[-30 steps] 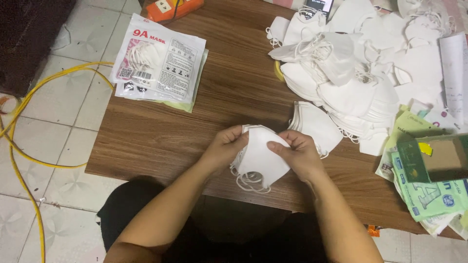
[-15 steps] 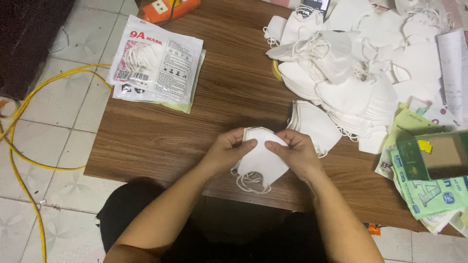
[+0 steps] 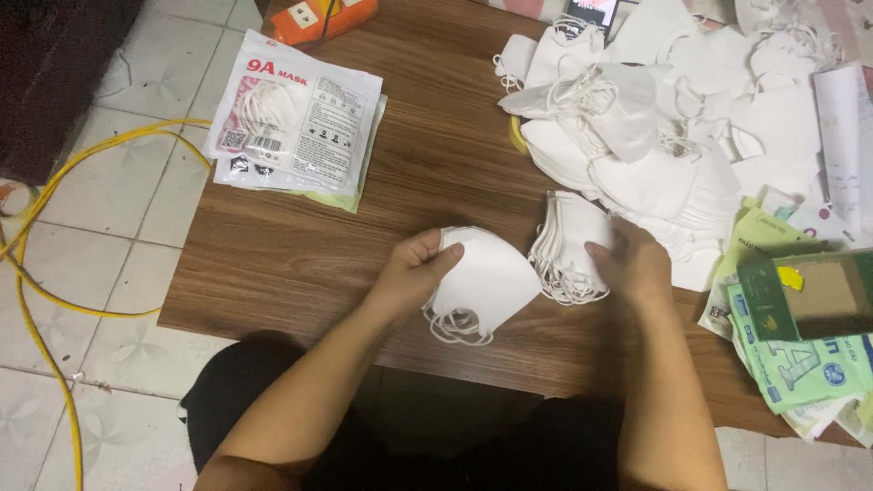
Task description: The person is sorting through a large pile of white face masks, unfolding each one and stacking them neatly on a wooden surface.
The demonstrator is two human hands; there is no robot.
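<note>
Meanwhile left hand (image 3: 414,273) grips mask (image 3: 482,282); right hand (image 3: 637,264) touches stack (image 3: 568,245).

There is only 1 view, from a camera on the person's head, looking almost straight down at the brown wooden table (image 3: 427,182). It is close to the table, which fills most of the picture, with the near table edge low in the picture and both arms reaching up from the bottom. Left of the table, tiled floor (image 3: 109,236) shows.
</note>
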